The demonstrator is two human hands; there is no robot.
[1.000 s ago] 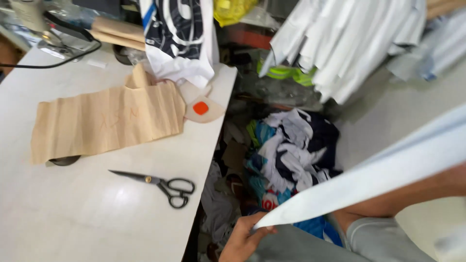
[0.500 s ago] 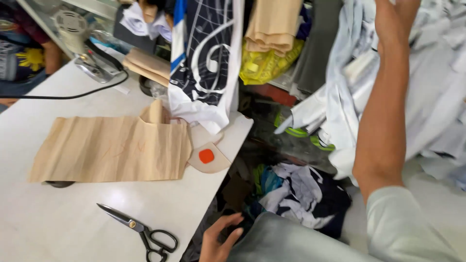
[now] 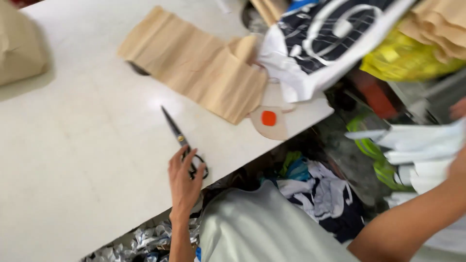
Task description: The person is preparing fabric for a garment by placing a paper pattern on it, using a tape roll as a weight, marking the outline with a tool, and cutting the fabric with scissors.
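- Head view: my left hand (image 3: 184, 182) lies flat, fingers spread on the scissors (image 3: 186, 145) handles, nothing pinched yet.
- I'd thread the loops before lifting off the table (image 3: 73, 160).
- Right hand (image 3: 458, 167) mostly cropped among white cloth strips (image 3: 412, 145); can't tell its grip.

Black-handled scissors (image 3: 184, 145) closed, flat near white table (image 3: 73, 160) edge.

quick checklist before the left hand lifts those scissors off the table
1. Left hand on the scissors handles: ok, fingers rest on the loops.
2. Fingers through the loops: cannot tell.
3. Blades shut: ok, they lie together, pointing away from the person.
4. Scissors free of the beige cloth: ok, bare white table between them.
5. Right hand away from the blades: ok, it is over at the white fabric strips.
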